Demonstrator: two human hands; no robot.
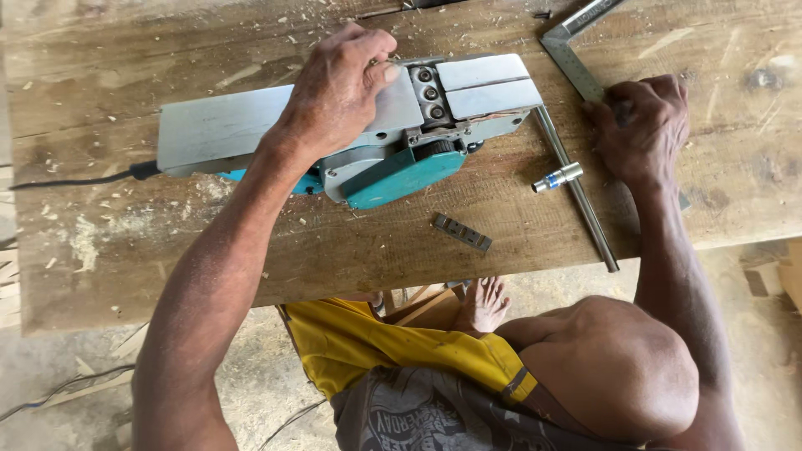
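An electric hand planer (401, 171) with a teal body lies upside down on the wooden workbench (334, 250), its grey metal sole (217, 129) facing up and its cutter drum (428, 92) exposed. My left hand (338, 88) rests on the sole right beside the drum, fingers curled over the far edge. My right hand (639, 125) is closed on the bench at the right, over a metal try square (568, 54); what it grips is hidden. A socket wrench (576, 179) with a long steel handle lies between the planer and my right hand. A small slotted blade clamp plate (462, 231) lies in front of the planer.
The planer's black cord (75, 179) runs off the left edge of the bench. Wood shavings are scattered over the boards. Below the near edge are my knee (610, 359), yellow cloth and a bare foot (484, 305) on a wooden frame.
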